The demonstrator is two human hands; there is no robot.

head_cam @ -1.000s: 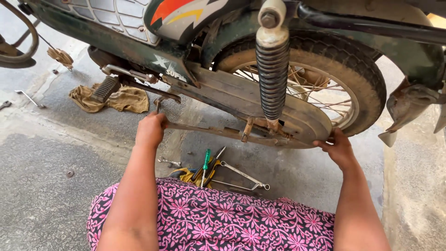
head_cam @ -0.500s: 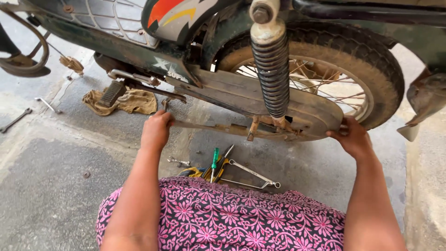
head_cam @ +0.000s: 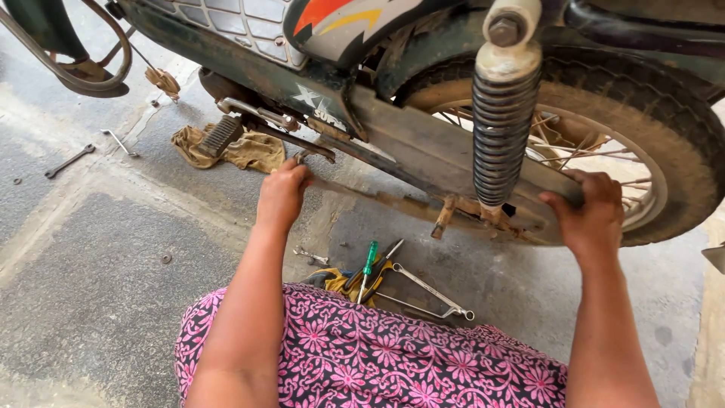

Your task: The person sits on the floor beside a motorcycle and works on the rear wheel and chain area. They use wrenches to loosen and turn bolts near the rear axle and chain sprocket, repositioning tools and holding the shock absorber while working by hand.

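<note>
Left hand (head_cam: 281,195) has its grip closed on the front end of the chain cover (head_cam: 423,162), low on the motorcycle beside the rear wheel (head_cam: 649,143). Right hand (head_cam: 593,215) has its grip wrapped over the cover's rear end, behind the shock absorber (head_cam: 502,128). A green-handled screwdriver (head_cam: 368,266) and pliers (head_cam: 423,291) lie on the floor beneath.

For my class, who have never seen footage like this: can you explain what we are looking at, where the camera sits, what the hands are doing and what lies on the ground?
The camera is worn on a person's head and looks down at their own arms and pink flowered clothing. In front stands a motorbike's rear wheel with a coiled shock absorber. Both hands grip the long chain cover: the left hand at its front end, the right hand at its rear end by the wheel. On the concrete ground lie a green-handled screwdriver, spanners and a rag.
</note>
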